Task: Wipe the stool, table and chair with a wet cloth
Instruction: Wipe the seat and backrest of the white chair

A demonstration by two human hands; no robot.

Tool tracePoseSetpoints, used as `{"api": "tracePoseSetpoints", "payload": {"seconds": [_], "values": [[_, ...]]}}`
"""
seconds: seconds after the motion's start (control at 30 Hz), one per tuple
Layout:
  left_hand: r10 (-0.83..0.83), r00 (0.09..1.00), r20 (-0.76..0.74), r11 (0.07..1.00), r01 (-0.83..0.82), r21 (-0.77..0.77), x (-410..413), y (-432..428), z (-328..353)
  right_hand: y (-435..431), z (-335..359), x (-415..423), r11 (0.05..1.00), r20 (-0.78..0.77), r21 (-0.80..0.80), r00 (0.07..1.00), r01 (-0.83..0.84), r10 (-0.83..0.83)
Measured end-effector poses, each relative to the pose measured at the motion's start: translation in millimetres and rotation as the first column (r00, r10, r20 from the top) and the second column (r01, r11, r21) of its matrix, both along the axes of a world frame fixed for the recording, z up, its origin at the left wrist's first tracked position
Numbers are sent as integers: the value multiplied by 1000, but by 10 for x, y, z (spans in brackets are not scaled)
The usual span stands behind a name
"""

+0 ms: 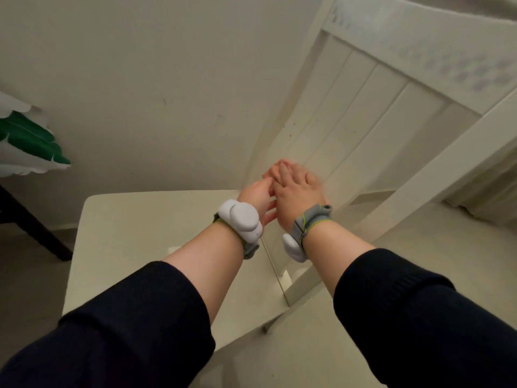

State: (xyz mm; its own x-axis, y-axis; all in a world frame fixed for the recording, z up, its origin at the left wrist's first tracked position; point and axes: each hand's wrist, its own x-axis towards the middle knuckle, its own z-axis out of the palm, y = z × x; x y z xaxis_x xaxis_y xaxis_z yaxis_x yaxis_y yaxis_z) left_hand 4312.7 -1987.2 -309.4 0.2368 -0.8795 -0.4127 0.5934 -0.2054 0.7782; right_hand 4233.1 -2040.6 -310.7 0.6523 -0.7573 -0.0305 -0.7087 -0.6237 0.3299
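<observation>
Head view showed both bare arms stretched forward, the hands meeting in the air above the gap between a square top and the chair. The right hand lay back-up with fingers fairly straight across the left hand. Both were smeared by motion, so I could not tell how the left hand's fingers were set. No cloth showed in or near either hand, and none lay on the furniture, so its place could not be told. Nothing wet, streaked or freshly wiped could be made out. By my judgement the wiping was not under way at this moment, and how much of it was already done could not be read. The square top was matt off-white, flat, with rounded corners; whether it was the stool or the table I could not say. The chair was painted the same pale colour, with a back of flat upright slats between straight rails, hard and smooth-looking, and faint specks marked one slat. Grey bands carrying rounded white pods sat on both wrists, with black sleeves pushed up the forearms. A green-and-white scalloped thing sat at the left edge.
</observation>
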Motion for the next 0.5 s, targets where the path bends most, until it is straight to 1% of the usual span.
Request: {"api": "tracePoseSetpoints", "payload": {"seconds": [0.07,0.13,0.2,0.33,0.5], "values": [[-15,999,-40,998,18,68,-19,-25,151,15,161,-32,994,-28,98,999,38,-35],[-46,998,-44,994,50,100,-65,12,213,88,216,-67,988,-29,144,998,61,-58],[-50,997,-57,989,57,139,-121,-6,333,110,349,-115,988,-14,148,999,51,-50],[18,992,-126,983,5,185,-264,-28,629,118,631,-243,990,36,142,999,8,-13],[1,988,-155,968,38,248,-424,-68,940,81,855,-351,972,57,234,998,20,-34]]}}
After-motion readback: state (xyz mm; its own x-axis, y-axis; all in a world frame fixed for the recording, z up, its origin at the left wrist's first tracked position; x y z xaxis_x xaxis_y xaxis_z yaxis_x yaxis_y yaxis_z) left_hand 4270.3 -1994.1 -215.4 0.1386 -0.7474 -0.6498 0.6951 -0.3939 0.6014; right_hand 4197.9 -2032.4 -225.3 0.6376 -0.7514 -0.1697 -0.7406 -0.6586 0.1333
